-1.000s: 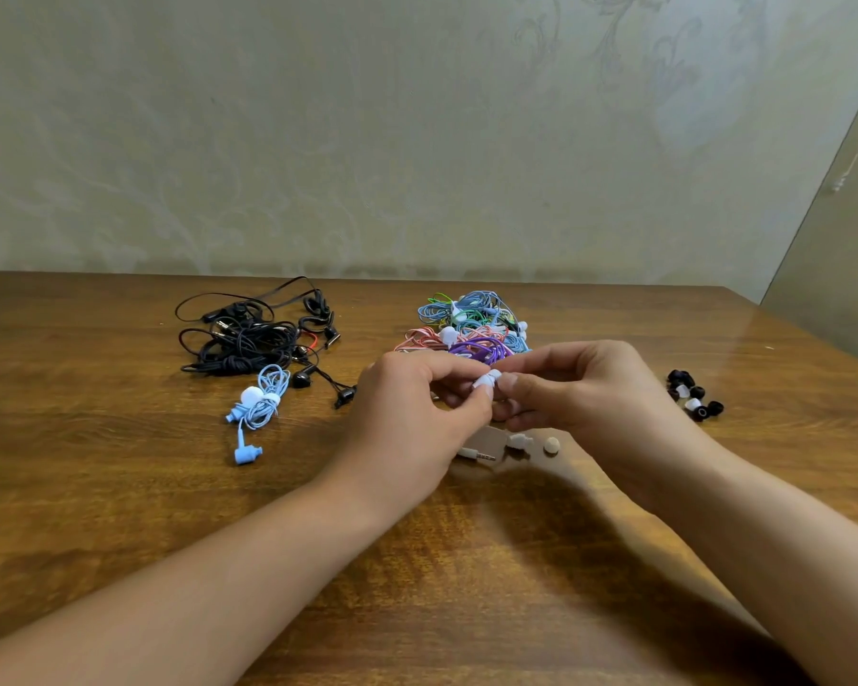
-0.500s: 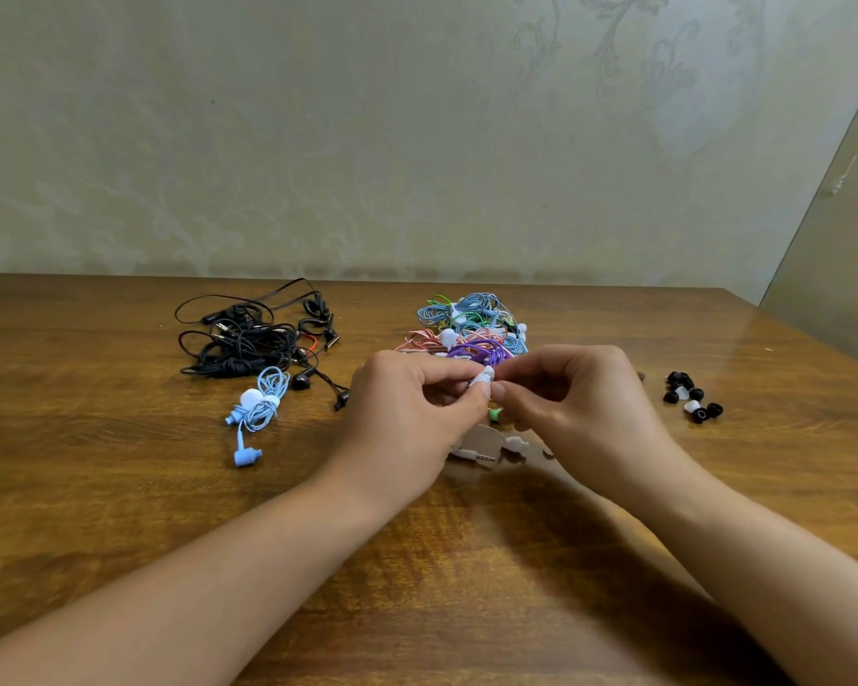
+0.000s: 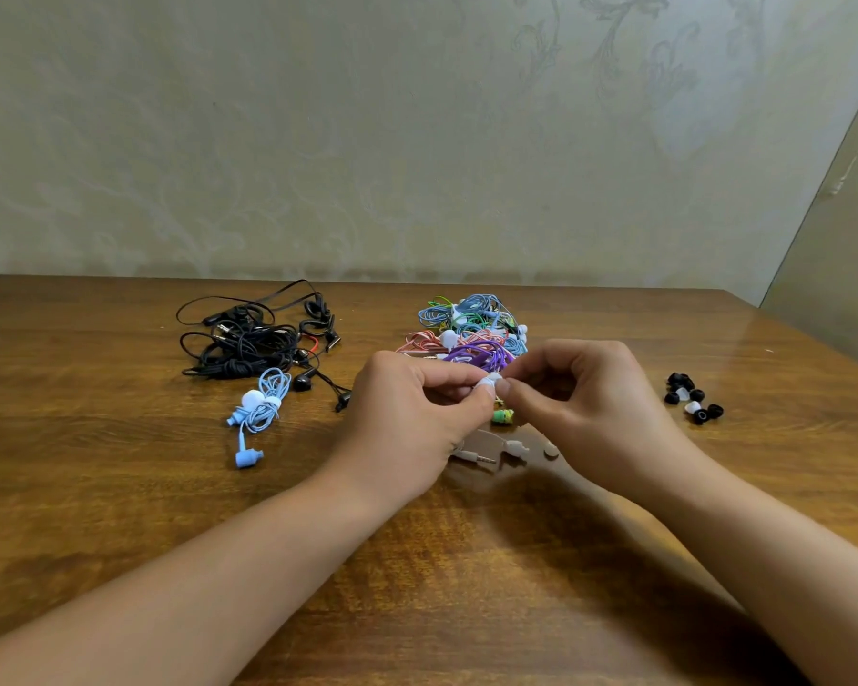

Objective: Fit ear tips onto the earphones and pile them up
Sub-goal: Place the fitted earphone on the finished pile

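Note:
My left hand (image 3: 407, 418) and my right hand (image 3: 585, 408) meet above the table's middle, both pinching a small white ear tip (image 3: 487, 381) on an earbud between their fingertips. Below them hangs a green earbud (image 3: 502, 416), and a jack plug (image 3: 481, 458) with a second white earbud (image 3: 515, 447) lies on the table. A coloured pile of earphones (image 3: 471, 334) sits just behind the hands. A light blue earphone (image 3: 258, 413) lies at the left. Loose black and white ear tips (image 3: 692, 401) lie at the right.
A tangle of black earphones (image 3: 253, 344) lies at the back left on the wooden table (image 3: 120, 487). A single pale ear tip (image 3: 551, 452) rests by my right wrist. A wall stands behind the table's far edge.
Both hands have lifted slightly while still pinching the white tip. The green earbud now shows beneath them.

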